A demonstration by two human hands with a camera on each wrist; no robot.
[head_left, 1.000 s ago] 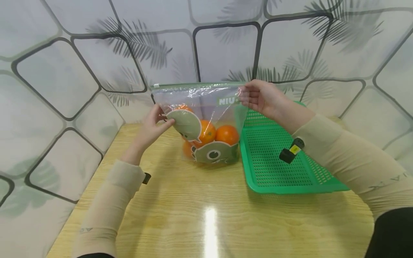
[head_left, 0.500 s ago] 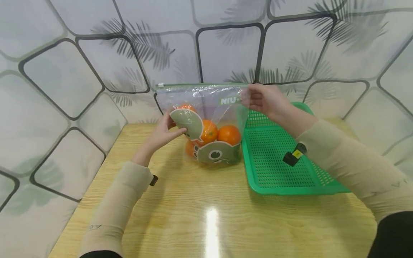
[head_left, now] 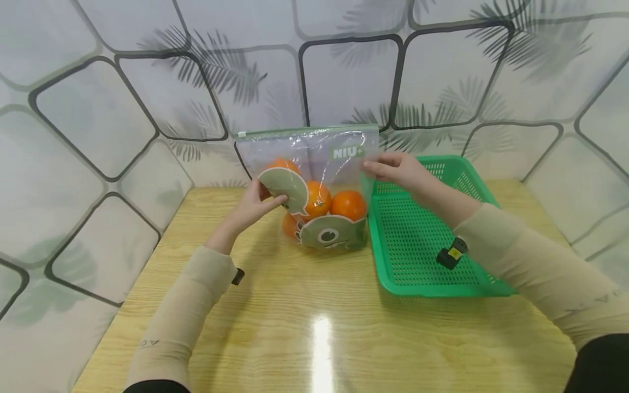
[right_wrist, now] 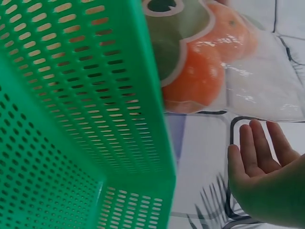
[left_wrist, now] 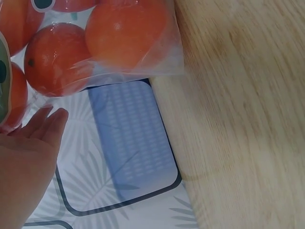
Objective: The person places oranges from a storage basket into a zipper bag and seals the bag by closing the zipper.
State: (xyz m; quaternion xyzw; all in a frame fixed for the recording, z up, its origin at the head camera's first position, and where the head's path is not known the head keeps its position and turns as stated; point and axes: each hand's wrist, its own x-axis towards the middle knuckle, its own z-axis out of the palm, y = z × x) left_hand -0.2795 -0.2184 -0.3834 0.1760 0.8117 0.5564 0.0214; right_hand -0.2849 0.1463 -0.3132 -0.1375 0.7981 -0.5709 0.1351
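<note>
A clear slider zip bag (head_left: 330,232) with a green printed creature stands upright on the table, holding several oranges (head_left: 348,205). Its green zip strip runs along the top, with the white slider at the left end. My left hand (head_left: 248,207) holds the bag's left side, thumb on the front and fingers behind. At the upper right side, my right hand (head_left: 400,170) points its fingers to the bag's edge, below the zip strip. In the right wrist view, the fingers (right_wrist: 259,148) of that hand are extended and spread next to the bag.
A green perforated plastic basket (head_left: 425,245) stands right against the bag's right side, under my right forearm. The pale wood table (head_left: 275,316) meets a patterned wall covering (head_left: 349,82) behind the bag.
My right hand has let go of the bag's top right corner and moved slightly down its right side. My left hand has moved right, further onto the bag's left side.
</note>
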